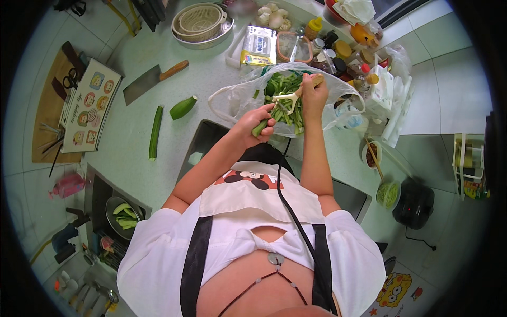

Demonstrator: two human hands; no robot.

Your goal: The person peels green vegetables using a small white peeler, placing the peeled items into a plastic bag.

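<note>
My left hand [252,127] is closed round a slim green gourd-like vegetable [259,129], most of it hidden by the fingers. My right hand [315,95] grips the wooden handle of a vegetable peeler [289,97], whose pale forked head is close to the vegetable's far end. Both hands are over an open clear plastic bag [232,96] filled with green peelings and stems [285,84]. To the left on the counter lie a long green vegetable [156,132] and a short, thick green piece [183,108].
A cleaver [153,83] lies at the far left, below stacked strainers [200,21]. Bottles and jars [338,53] crowd the back right. A sink at lower left holds a pan [112,210] with cut green pieces. Two small bowls, one with reddish contents [372,154], stand at right.
</note>
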